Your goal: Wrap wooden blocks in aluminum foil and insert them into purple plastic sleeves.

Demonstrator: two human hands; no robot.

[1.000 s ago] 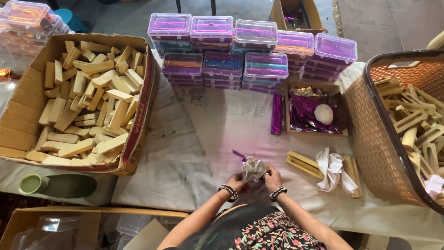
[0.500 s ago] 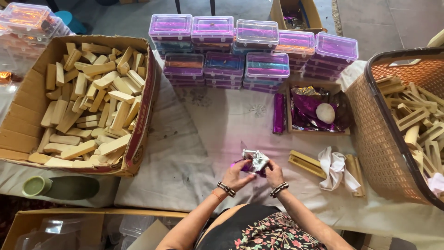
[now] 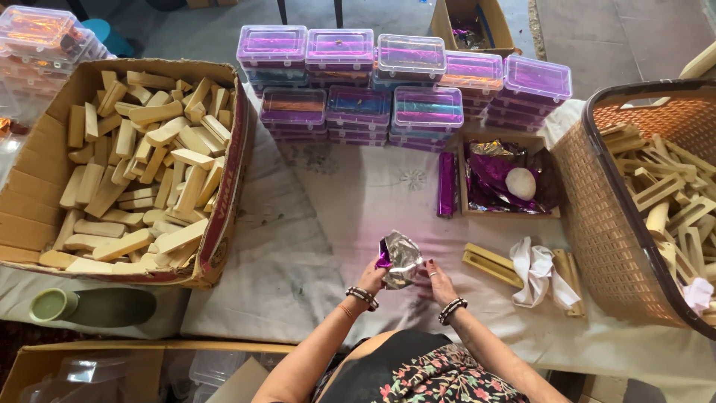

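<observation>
The foil (image 3: 401, 257), a crumpled silver sheet with a purple edge, sits just above the near tabletop (image 3: 350, 201), pinched between both hands. The left hand (image 3: 372, 277) has its grip closed on the foil's lower left; the right hand (image 3: 436, 280) touches its right side, but the crumple hides those fingertips, so whether that grip is closed cannot be told. What the foil wraps, if anything, is hidden.

Ahead of the hands lies an open stretch of white cloth. Just right are two wood frames (image 3: 491, 263) and a white rag (image 3: 535, 270). Beyond them a tray (image 3: 510, 180) holds purple foil and a pale round lump that is hard to make out; a purple stick (image 3: 447, 183) lies beside it. Stacked clear boxes (image 3: 403, 82) line the far edge. A carton of wood blocks (image 3: 134, 164) walls the left, and a basket (image 3: 597, 201) of frames, cut off by the picture's edge, closes the right.
</observation>
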